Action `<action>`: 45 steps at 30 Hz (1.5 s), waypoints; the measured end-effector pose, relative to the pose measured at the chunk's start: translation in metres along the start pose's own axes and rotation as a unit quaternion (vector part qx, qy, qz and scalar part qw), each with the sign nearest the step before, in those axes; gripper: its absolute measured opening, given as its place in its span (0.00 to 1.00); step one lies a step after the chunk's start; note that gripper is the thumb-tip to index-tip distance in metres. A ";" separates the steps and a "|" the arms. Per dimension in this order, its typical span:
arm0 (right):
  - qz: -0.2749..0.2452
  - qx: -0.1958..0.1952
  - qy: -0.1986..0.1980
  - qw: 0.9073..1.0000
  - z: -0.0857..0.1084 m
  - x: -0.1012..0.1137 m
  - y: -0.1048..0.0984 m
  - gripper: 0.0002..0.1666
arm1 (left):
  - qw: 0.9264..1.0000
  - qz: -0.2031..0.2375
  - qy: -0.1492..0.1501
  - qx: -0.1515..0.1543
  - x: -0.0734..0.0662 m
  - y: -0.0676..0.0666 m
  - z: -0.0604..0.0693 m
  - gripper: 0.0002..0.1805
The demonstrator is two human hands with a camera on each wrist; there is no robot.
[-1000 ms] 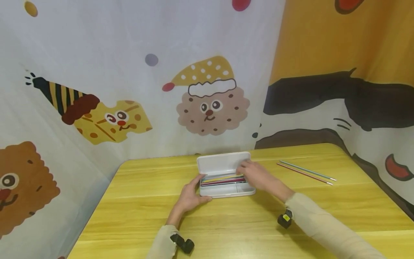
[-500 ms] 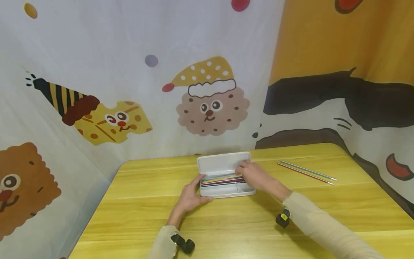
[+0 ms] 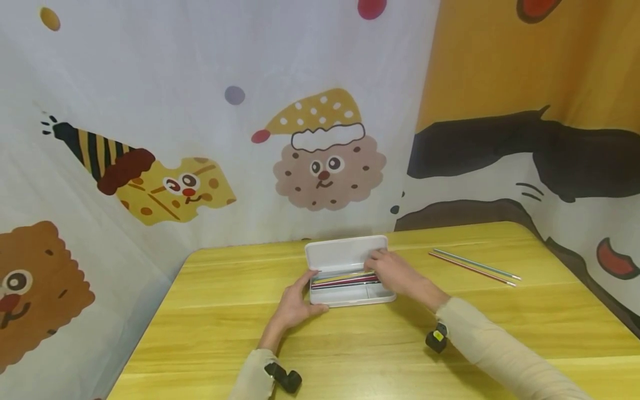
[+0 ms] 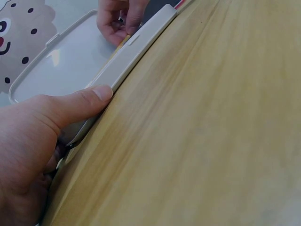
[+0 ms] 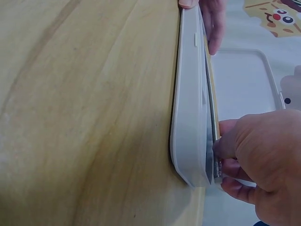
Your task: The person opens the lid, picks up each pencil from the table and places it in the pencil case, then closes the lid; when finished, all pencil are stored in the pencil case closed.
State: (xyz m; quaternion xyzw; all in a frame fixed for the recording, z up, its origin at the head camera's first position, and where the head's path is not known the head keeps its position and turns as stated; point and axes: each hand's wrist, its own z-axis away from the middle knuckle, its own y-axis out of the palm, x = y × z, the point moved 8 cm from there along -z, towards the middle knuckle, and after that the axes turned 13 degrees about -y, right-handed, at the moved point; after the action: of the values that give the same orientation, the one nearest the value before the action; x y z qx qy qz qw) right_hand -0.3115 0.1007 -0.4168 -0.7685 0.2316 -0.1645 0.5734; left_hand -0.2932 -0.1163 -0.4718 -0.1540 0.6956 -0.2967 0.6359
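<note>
A white pencil case (image 3: 345, 253) lies on the table with its lid raised at the back. Several pencils lie lengthwise inside, red and dark ones (image 3: 340, 283) among them. My left hand (image 3: 292, 305) grips the case's left end, its thumb over the front wall in the left wrist view. At the right end, my right hand (image 3: 397, 272) pinches the end of a yellow pencil (image 5: 213, 101) between thumb and fingers, just above the case's rim. That hand hides part of the right end of the pencil row.
To the right of the case, a teal pencil (image 3: 475, 262) and a red pencil (image 3: 472, 268) lie side by side on the yellow wooden table (image 3: 360, 355). Behind the table hangs a cartoon-printed curtain (image 3: 200, 122).
Over the last second my right wrist has shifted very slightly left. Both hands stay at the same ends of the case, and the loose pencils have not moved.
</note>
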 end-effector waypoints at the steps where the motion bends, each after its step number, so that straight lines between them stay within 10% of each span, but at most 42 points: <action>1: 0.001 -0.001 0.000 1.000 0.000 0.000 0.000 0.18 | 1.000 -0.001 0.001 -0.001 0.000 0.000 0.000 0.48; 20: -0.037 -0.080 0.020 0.996 0.039 -0.015 -0.034 0.10 | 1.000 0.001 -0.014 -0.003 0.001 0.001 0.001 0.49; 34: -0.037 -0.097 0.108 0.989 0.116 -0.057 -0.058 0.11 | 1.000 -0.003 -0.012 -0.002 -0.001 -0.001 0.002 0.49; 45: -0.098 -0.123 0.058 0.986 0.055 -0.021 -0.033 0.09 | 1.000 0.008 -0.005 0.006 -0.001 -0.002 0.001 0.49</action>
State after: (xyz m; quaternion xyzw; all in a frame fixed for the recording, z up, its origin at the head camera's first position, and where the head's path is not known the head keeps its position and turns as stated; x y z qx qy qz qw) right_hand -0.2951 0.1637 -0.4010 -0.8414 0.2069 -0.2342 0.4409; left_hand -0.2928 -0.1171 -0.4699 -0.1463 0.6920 -0.2951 0.6423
